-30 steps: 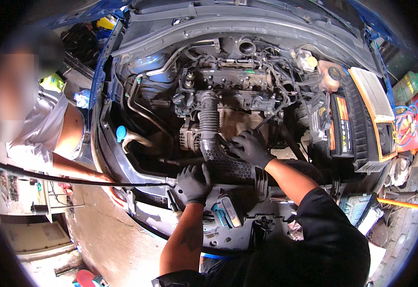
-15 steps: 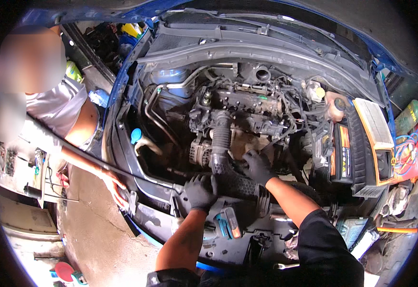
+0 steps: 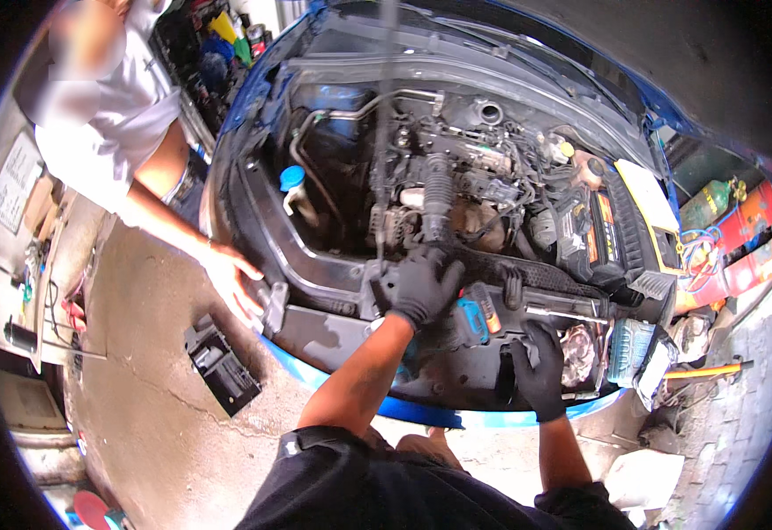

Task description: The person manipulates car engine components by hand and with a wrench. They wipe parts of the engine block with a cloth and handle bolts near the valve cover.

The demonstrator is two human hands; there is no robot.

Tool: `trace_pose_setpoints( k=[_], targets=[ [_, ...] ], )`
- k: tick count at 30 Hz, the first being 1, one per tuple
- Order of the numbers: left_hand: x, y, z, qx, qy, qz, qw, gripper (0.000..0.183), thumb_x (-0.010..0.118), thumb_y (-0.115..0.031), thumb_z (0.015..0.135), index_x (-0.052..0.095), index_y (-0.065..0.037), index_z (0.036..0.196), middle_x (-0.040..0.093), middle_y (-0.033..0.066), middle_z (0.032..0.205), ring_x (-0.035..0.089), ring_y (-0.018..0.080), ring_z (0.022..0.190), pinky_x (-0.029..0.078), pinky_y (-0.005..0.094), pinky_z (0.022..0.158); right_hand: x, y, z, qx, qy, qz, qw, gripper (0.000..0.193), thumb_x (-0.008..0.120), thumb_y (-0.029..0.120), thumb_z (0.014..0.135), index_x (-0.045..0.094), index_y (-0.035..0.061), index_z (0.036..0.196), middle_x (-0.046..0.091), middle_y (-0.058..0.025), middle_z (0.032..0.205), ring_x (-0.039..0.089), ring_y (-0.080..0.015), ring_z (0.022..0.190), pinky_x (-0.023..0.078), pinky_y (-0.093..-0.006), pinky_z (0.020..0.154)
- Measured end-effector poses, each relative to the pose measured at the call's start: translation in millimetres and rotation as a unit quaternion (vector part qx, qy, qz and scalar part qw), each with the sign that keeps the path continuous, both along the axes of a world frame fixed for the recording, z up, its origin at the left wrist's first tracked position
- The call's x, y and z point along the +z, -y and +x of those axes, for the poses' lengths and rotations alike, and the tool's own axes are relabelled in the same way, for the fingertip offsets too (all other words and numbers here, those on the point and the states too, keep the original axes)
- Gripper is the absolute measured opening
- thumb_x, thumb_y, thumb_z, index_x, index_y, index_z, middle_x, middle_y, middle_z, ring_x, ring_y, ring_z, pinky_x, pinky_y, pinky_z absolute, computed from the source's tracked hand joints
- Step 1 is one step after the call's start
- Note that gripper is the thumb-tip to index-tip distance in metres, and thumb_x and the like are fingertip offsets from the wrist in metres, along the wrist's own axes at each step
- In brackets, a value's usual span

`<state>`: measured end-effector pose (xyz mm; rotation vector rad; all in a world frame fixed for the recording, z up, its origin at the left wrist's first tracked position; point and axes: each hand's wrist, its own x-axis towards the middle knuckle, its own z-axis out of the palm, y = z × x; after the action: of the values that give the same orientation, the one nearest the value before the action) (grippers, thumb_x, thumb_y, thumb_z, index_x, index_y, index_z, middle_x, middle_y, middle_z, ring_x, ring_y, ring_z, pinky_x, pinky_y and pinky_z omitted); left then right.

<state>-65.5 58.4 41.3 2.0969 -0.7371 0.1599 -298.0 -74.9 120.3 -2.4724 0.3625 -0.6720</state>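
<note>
The fingers of the left hand [image 3: 426, 287], in a black glove, were bent over the lower end of the black ribbed hose [image 3: 437, 194], so the hose lay directly beyond these fingers and rose away from them toward the engine [image 3: 483, 159]. It could not be told whether they grasped the hose or only rested there, because the back of the hand covered the contact. To the right of these same fingers, a black duct [image 3: 540, 268] extended sideways. The right hand [image 3: 540, 371], also gloved, was well apart from the hose; its fingers were half curled above the dark front panel [image 3: 448, 375], and I cannot tell if they held something. Between the fingers of both hands lay a teal power tool [image 3: 474, 320], partly hidden by the left forearm. Beyond the right fingers there was a long silver tool [image 3: 567, 316], and just to their right, a crumpled clear bag [image 3: 578, 355]. Well to the left of the left fingers, a co-worker's hand [image 3: 234, 281] was near a metal bracket [image 3: 274, 307].
</note>
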Motion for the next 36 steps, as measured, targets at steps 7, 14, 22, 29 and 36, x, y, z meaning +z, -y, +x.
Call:
trace_pose_setpoints(
  k=[7, 14, 22, 29, 36],
  targets=[
    [41, -205, -138, -0.187, -0.048, -0.115, 0.975, 0.028, 0.073, -0.022, 0.086, 0.067, -0.007, 0.109, 0.066, 0.0151, 0.107, 0.060, 0.0355, 0.102, 0.046, 0.0467, 0.088, -14, -68, -90, -0.045, -0.058, 0.083, 0.994, 0.029, 0.067, 0.003, 0.091, 0.065, -0.0028, 0.119, 0.068, -0.0141, 0.109, 0.066, -0.0227, 0.098, 0.052, -0.0335, 0.086],
    [34, -326, -138, 0.009, -0.063, 0.028, 0.998, 0.013, 0.071, -0.018, 0.087, 0.069, -0.008, 0.096, 0.071, 0.0085, 0.096, 0.065, 0.0303, 0.083, 0.050, 0.0425, 0.076, -12, -96, -57, 0.087, -0.091, 0.168, 0.978, 0.028, 0.072, 0.008, 0.089, 0.068, 0.0016, 0.116, 0.072, -0.0162, 0.104, 0.071, -0.0268, 0.095, 0.055, -0.0363, 0.081],
    [90, -309, -124, 0.045, -0.068, 0.042, 0.996, 0.017, 0.070, -0.020, 0.089, 0.071, -0.003, 0.092, 0.072, 0.0157, 0.093, 0.068, 0.0366, 0.085, 0.053, 0.0444, 0.076, 0, -112, -2, 0.259, -0.105, 0.126, 0.952, 0.034, 0.073, 0.017, 0.090, 0.066, 0.0017, 0.119, 0.070, -0.0198, 0.110, 0.070, -0.0352, 0.100, 0.055, -0.0404, 0.084],
    [60, -328, -114, 0.035, -0.131, 0.038, 0.990, 0.019, 0.069, -0.019, 0.090, 0.072, -0.002, 0.094, 0.072, 0.0182, 0.093, 0.068, 0.0379, 0.086, 0.054, 0.0444, 0.077, -17, -117, 3, 0.247, -0.127, 0.167, 0.946, 0.032, 0.074, 0.018, 0.090, 0.067, 0.0015, 0.116, 0.070, -0.0202, 0.109, 0.070, -0.0348, 0.097, 0.055, -0.0416, 0.082],
    [37, -332, 10, -0.045, -0.138, 0.009, 0.989, 0.015, 0.069, -0.014, 0.090, 0.071, -0.001, 0.097, 0.071, 0.0186, 0.093, 0.068, 0.0361, 0.086, 0.053, 0.0429, 0.077, -15, -168, 78, 0.221, -0.122, 0.133, 0.958, 0.027, 0.073, 0.016, 0.089, 0.070, 0.0030, 0.113, 0.072, -0.0186, 0.101, 0.072, -0.0332, 0.086, 0.056, -0.0419, 0.077]
  ],
)
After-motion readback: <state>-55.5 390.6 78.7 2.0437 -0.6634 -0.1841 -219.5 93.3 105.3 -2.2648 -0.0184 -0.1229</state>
